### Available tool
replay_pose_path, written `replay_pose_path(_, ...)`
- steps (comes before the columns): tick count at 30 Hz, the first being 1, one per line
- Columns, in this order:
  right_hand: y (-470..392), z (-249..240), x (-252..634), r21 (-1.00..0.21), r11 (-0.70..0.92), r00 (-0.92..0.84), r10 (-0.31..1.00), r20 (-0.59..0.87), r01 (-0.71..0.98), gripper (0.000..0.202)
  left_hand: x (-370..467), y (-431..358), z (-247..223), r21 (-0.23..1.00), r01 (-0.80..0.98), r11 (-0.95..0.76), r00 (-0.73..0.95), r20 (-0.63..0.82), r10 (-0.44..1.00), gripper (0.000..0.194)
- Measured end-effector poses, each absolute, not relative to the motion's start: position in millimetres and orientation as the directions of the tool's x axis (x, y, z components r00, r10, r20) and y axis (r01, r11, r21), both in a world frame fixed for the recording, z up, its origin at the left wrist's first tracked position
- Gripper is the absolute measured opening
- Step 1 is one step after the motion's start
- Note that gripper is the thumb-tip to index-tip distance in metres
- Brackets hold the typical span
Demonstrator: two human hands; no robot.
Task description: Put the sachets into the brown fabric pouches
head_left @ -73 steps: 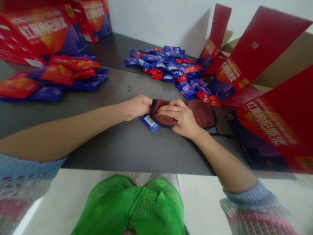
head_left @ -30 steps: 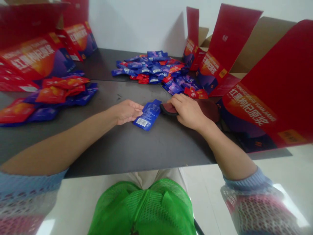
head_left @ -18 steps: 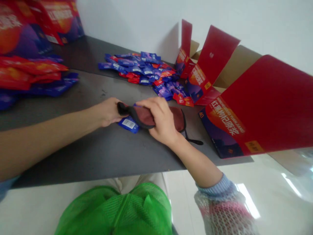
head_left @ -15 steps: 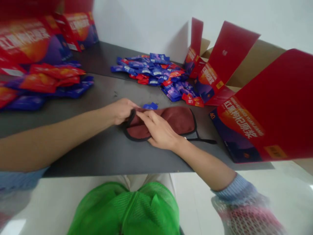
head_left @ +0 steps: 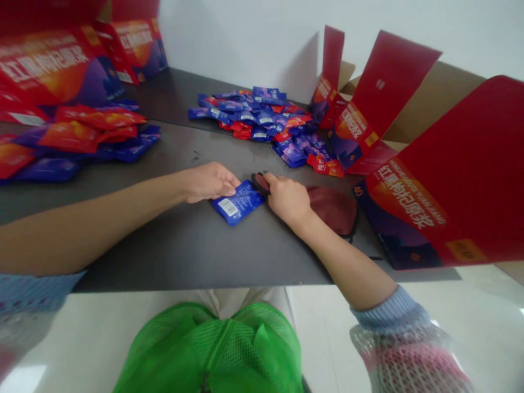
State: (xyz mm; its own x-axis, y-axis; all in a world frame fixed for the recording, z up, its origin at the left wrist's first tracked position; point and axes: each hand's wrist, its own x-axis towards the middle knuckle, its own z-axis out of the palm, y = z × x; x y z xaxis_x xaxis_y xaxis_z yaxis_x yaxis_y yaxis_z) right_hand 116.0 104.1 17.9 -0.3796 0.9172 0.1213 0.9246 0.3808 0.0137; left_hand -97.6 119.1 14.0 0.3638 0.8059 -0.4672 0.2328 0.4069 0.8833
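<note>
Between my hands lies a blue sachet [head_left: 238, 202] with a white barcode label, flat on the dark grey table. The closed fingers of my left hand [head_left: 210, 182] pinch its upper left edge. My right hand [head_left: 288, 200] is closed around the near end of a dark red eye mask [head_left: 333, 208] with black edging. Part of the mask is hidden under that hand and wrist, and its padded right end rests on the table beside a large red box.
A heap of blue and red sachets [head_left: 257, 114] lies at the back. More sachets [head_left: 90, 136] are piled at the left, before red boxes [head_left: 53, 68]. Open red cartons [head_left: 450, 202] stand along the right. A green mesh bag [head_left: 213, 349] is below the table's front edge.
My right hand has drawn the eye mask to the right, uncovering the blue sachet. My left hand has let go of the mask and now pinches the sachet.
</note>
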Motion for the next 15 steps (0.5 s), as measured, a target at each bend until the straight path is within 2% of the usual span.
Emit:
replay_pose_path(2,111.7,13.2,120.4,0.037,0.316,-0.318,0.938,0.141,0.948,0.038,-98.1,117.9,15.2,0.869,0.247,0.428,0.342,-0.491,0.801,0.014)
replay_pose_path(5,120.7,10.5,130.0,0.015,0.3,-0.297,0.934,0.197,0.954,0.03,-96.2,115.3,18.7,0.861,0.249,0.443,0.321,-0.505,0.801,0.015)
replay_pose_path(8,120.3,14.2,139.5,-0.071,0.309,-0.28,0.921,0.269,0.948,0.029,-95.2,114.6,23.2,0.848,0.335,0.411,0.312,-0.511,0.801,0.011)
replay_pose_path(11,109.1,19.9,143.3,-0.15,0.341,-0.282,0.906,0.317,0.928,0.033,-96.7,114.5,29.2,0.846,0.429,0.318,0.204,-0.433,0.878,0.011)
replay_pose_path(13,100.4,22.1,142.2,-0.191,0.382,-0.307,0.892,0.333,0.904,0.032,-98.2,113.7,33.4,0.851,0.438,0.29,0.106,-0.369,0.923,0.014)
replay_pose_path(15,96.0,21.3,140.0,-0.234,0.427,-0.327,0.87,0.368,0.873,0.031,-98.4,112.7,35.9,0.854,0.412,0.316,0.062,-0.372,0.926,0.017)
